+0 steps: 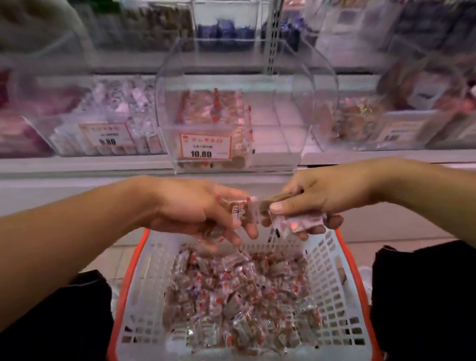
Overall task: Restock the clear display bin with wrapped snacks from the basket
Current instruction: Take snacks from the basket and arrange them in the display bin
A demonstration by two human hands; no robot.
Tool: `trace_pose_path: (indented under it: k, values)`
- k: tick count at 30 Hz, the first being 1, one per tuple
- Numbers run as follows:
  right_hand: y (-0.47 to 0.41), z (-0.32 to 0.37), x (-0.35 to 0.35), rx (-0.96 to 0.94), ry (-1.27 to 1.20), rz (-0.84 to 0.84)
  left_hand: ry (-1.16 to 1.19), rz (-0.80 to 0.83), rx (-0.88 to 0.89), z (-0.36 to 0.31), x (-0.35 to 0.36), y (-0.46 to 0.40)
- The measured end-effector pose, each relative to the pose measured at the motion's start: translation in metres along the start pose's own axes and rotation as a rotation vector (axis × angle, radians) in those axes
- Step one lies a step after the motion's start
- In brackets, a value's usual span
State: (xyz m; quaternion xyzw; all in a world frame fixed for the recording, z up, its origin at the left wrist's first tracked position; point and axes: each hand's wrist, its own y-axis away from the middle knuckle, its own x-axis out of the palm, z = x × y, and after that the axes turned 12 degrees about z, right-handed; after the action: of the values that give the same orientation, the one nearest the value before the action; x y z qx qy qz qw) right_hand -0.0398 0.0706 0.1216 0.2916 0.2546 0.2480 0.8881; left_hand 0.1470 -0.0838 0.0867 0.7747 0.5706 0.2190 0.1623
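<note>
Both hands, left hand (199, 212) and right hand (315, 200), pinch wrapped snacks (243, 211) above basket (346, 300); shelves blurred.

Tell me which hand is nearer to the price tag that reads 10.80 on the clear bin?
Left. The left hand is just below the 10.80 price tag, slightly to its left. The right hand is below it too, but farther off to the right. Both hold wrapped snacks above the basket.

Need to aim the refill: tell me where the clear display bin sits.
In the head view, the clear display bin stands centre on the shelf edge, straight beyond both hands and the basket, between neighbouring bins; its tag reads 10.80.
</note>
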Motion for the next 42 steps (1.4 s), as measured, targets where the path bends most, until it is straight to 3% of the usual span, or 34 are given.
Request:
trace_pose_path:
  k: [4,9,22,25,29,34,42]
  values:
    - [-0.003,0.007,-0.005,-0.013,0.035,-0.001,-0.019,-0.126,0.022,-0.019,0.013,0.005]
    - [-0.016,0.006,-0.012,-0.009,0.032,-0.022,0.106,-0.094,-0.032,-0.035,0.013,0.001]
    - [-0.022,0.003,-0.014,-0.198,0.011,-0.411,0.348,0.004,0.058,-0.014,-0.002,-0.017]
    - [-0.022,0.000,-0.014,-0.220,-0.029,-0.408,0.364,0.048,0.055,-0.014,-0.003,-0.011]
    - [-0.023,-0.005,-0.018,-0.252,-0.234,-0.293,0.377,-0.025,0.074,-0.013,-0.003,-0.010]
    - [-0.007,-0.005,-0.032,-0.276,-0.262,-0.273,0.491,-0.083,0.078,-0.012,-0.009,-0.005]
    - [-0.009,0.005,-0.022,-0.361,-0.150,-0.393,0.456,0.098,0.146,-0.018,-0.006,0.005]
